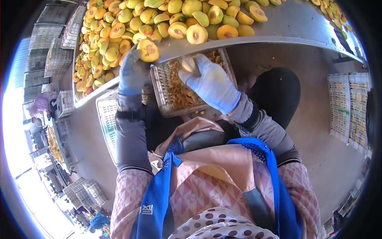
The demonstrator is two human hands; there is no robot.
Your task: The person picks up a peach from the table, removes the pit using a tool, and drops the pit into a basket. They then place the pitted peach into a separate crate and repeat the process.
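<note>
Left hand (132, 71) pinches fruit half (148, 51), cut face up; right hand (210, 81) clasps something blurred (190, 65).

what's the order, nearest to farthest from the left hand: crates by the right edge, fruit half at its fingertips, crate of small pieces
From the left hand:
1. fruit half, at its fingertips
2. piece-filled crate, just right
3. edge crates, far right

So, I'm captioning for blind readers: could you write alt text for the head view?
A person's gloved left hand holds a halved yellow fruit at the edge of a metal table heaped with similar halves. The gloved right hand, its contents blurred, is above a plastic crate of small brownish pieces.
</note>
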